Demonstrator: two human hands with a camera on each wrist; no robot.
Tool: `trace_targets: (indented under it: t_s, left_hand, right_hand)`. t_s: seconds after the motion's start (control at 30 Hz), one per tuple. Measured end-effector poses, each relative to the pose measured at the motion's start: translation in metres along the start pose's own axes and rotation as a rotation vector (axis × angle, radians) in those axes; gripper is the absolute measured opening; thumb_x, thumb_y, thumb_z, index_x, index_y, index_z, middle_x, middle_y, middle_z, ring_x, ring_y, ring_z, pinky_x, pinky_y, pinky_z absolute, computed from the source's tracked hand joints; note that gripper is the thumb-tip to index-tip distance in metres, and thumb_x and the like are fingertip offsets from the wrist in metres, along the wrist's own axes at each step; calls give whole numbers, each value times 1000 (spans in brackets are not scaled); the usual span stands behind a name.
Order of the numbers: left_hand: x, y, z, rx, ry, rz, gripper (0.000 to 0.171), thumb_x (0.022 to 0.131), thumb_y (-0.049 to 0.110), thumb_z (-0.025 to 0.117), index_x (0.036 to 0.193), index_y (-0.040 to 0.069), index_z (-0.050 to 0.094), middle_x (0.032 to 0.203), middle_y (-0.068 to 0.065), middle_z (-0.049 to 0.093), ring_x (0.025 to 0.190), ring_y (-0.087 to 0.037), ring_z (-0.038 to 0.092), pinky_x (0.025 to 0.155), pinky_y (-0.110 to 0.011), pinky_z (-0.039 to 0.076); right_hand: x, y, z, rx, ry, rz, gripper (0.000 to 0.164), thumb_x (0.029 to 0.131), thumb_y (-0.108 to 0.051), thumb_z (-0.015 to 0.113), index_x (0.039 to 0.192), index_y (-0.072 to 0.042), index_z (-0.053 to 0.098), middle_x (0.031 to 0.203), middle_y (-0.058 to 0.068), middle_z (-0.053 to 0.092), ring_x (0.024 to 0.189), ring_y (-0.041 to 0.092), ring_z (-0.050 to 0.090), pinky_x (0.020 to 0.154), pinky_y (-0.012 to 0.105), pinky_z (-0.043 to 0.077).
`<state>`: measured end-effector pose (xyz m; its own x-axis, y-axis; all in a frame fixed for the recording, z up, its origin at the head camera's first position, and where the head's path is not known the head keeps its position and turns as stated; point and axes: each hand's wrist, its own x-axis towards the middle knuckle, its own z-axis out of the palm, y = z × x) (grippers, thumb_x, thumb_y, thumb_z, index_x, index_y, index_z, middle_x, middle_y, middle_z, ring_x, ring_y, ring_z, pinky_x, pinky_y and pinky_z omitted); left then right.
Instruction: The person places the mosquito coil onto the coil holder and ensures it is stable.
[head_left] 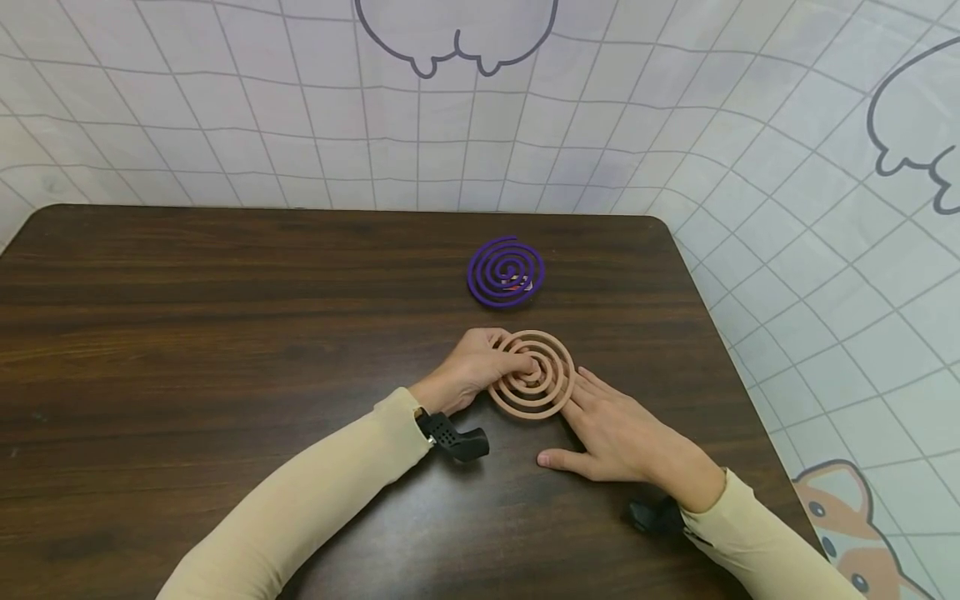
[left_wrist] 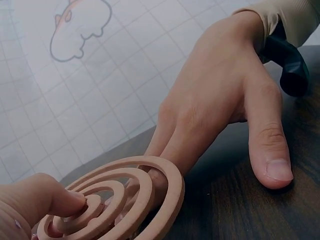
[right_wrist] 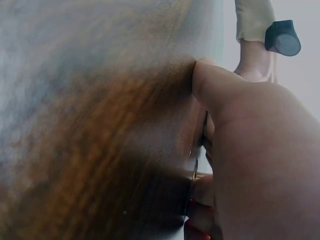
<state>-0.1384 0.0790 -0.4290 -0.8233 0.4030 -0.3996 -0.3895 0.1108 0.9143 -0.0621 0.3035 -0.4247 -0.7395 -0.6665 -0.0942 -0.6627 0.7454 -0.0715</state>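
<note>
My left hand pinches a tan spiral mosquito coil at its centre, with the thumb pressing on top. In the left wrist view the coil tilts above the dark table. Flat and palm down, my right hand reaches in from the right, its fingers straight and thumb spread apart. The fingertips pass under the coil's right side and are partly hidden by its rings. In the right wrist view my right hand lies close along the tabletop. Beyond both hands lies a purple mosquito coil.
A small patterned piece shows through the purple coil's rings; I cannot tell what it is. Everything lies on a dark wooden table. White gridded cloth hangs behind the table and along its right edge.
</note>
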Motion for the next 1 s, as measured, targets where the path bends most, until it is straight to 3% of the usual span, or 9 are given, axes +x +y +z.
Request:
trace_targets:
  t_s: [1.0]
  left_hand:
    - [0,1,0,15,15,-8,26,86,12,82,87,13,56,75,4,55,65,-6,55,58,-19,48]
  right_hand:
    - [-1,0,-1,2,0,0,97,96,-74,50,162,-5,31,167,19,36,156,36,36,129,53,30]
